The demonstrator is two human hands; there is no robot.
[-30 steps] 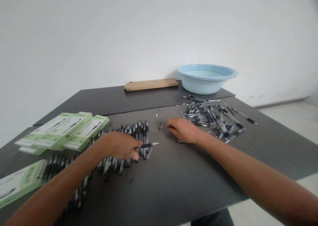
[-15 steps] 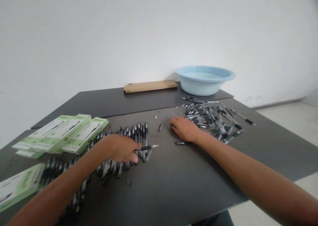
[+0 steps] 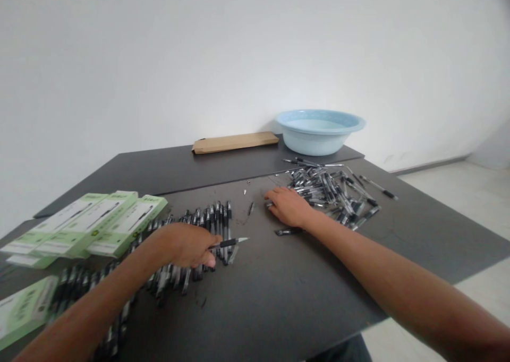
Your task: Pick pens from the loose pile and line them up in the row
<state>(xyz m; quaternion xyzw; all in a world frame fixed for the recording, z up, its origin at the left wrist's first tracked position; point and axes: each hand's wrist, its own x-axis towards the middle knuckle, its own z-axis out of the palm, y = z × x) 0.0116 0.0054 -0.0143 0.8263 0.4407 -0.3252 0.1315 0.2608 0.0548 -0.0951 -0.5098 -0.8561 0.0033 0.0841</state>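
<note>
Left hand [image 3: 191,245] pinches a pen [image 3: 228,242], seemingly leaving its tip [image 3: 243,240] clear; right hand [image 3: 289,207] curls; whether it grasps anything, I cannot tell.

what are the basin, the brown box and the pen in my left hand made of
Basin: probably smooth plastic, by its even blue and flared rim. Brown box: likely matte cardboard, by its tan colour and folded edges. Pen: dull black grip, perhaps rubber; pale tip, metal or plastic.
</note>
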